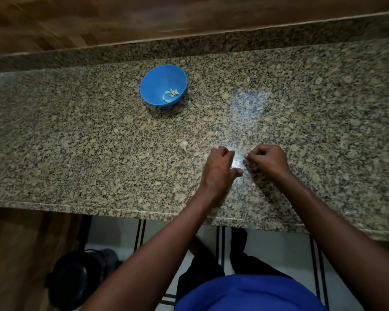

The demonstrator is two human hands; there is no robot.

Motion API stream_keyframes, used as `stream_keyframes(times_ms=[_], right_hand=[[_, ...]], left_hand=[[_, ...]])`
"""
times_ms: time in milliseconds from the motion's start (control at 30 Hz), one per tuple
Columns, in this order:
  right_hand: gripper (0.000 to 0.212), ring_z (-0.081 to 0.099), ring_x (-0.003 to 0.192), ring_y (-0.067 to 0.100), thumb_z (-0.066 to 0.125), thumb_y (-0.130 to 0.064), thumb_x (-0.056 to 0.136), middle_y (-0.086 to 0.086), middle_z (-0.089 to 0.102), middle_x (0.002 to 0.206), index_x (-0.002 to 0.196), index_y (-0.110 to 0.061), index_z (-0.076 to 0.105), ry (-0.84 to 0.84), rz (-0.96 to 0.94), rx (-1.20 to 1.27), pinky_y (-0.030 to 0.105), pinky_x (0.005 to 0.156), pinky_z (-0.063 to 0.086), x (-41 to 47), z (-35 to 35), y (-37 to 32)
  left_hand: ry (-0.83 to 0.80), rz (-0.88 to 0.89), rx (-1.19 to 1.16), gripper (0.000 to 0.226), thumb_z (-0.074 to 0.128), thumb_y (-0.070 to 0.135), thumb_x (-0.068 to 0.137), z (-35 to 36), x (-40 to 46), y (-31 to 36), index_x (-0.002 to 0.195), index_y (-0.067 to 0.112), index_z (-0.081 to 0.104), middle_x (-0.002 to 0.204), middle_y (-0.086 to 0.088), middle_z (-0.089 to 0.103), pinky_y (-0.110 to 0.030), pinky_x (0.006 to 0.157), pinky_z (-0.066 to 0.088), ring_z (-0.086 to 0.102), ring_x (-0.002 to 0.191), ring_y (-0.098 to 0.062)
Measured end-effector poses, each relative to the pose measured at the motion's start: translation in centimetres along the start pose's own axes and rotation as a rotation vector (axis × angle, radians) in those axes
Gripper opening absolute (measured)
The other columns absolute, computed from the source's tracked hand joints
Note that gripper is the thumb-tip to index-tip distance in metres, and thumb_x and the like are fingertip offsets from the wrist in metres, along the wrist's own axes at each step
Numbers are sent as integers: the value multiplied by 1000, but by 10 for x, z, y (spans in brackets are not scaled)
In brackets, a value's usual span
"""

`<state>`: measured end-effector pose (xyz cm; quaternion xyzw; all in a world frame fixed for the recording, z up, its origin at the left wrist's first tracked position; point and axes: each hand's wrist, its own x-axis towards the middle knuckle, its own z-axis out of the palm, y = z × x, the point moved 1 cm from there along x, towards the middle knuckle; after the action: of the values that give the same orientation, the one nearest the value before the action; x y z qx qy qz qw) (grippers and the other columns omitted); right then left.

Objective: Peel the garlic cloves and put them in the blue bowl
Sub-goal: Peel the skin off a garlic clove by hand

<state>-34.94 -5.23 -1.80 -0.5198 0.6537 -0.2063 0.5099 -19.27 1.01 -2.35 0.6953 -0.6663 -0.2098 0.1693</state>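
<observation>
A dark round container [76, 277] stands on the floor at the near left, below the counter edge. On the speckled granite counter [76, 142], the blue bowl [163, 85] sits toward the far side, left of centre, with several peeled garlic cloves [171, 94] lying in its bottom. Nearer and a little to the right, an unpeeled garlic piece [184, 145] lies alone on the stone, just left of the hands. The left hand [219, 169] has its fingers curled, as does the right hand [267, 158]; the two nearly meet over a bright glare patch, and whether either pinches a clove there cannot be told.
</observation>
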Motion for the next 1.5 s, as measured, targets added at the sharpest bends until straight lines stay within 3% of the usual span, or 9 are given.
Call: stream_keyframes(times_ms=[300,467,567,734,868,1034,1134,1335,1502], right_hand=[[17,75,68,22,81,-6,80,-1,75,68,68,-17,75,28,1,-78,32,64,61,-18,-3,9],[11,75,63,23,82,-2,81,6,76,71,79,-11,76,-12,-16,-5,37,63,63,-27,7,11],[10,72,61,24,80,2,83,12,76,73,82,-7,75,-36,22,83,39,63,64,-26,14,11],[7,72,60,25,81,1,82,12,76,72,83,-3,75,-33,20,134,37,62,62,-25,22,10],[6,71,57,25,80,1,83,13,75,70,82,-1,75,-35,21,140,38,62,63,-26,26,11],[8,68,55,26,80,3,83,17,74,70,80,1,73,-43,31,154,43,64,63,-25,29,12],[9,65,54,27,79,5,83,19,73,69,78,1,72,-50,59,185,48,66,63,-27,29,14],[6,68,59,28,78,3,85,20,74,73,83,2,73,-51,61,199,47,67,64,-37,28,12],[6,70,59,26,79,2,84,17,74,70,81,1,74,-52,34,162,42,64,64,-49,33,9]], left_hand=[[163,145,156,19,71,-2,89,13,-26,-20,76,9,63,76,-3,58,-37,49,46,48,68,-16],[221,-250,-282,10,70,3,94,-19,-26,-39,100,7,77,96,-2,73,-11,69,54,66,80,-7],[273,-411,-450,18,64,1,97,-31,-26,-53,111,6,74,109,-6,75,-19,74,61,70,88,-10],[140,-228,-194,32,73,4,91,-23,-31,-51,123,4,69,121,-10,61,-16,85,53,59,107,-17],[119,-37,-82,15,69,5,95,-9,-34,-37,109,2,71,108,-5,56,-10,69,53,55,85,-4],[144,69,108,20,72,-4,87,4,-49,-36,77,10,63,76,-2,56,-37,50,47,47,68,-16],[169,55,106,18,73,-5,87,-4,-60,-47,78,9,65,76,-2,60,-35,50,50,51,67,-16],[67,-77,-56,13,58,7,94,-3,-62,-64,83,6,66,90,-18,61,-52,73,56,57,80,-32],[92,-39,-65,13,71,18,92,1,-77,-53,96,6,72,101,-1,61,-29,69,59,62,86,-17]])
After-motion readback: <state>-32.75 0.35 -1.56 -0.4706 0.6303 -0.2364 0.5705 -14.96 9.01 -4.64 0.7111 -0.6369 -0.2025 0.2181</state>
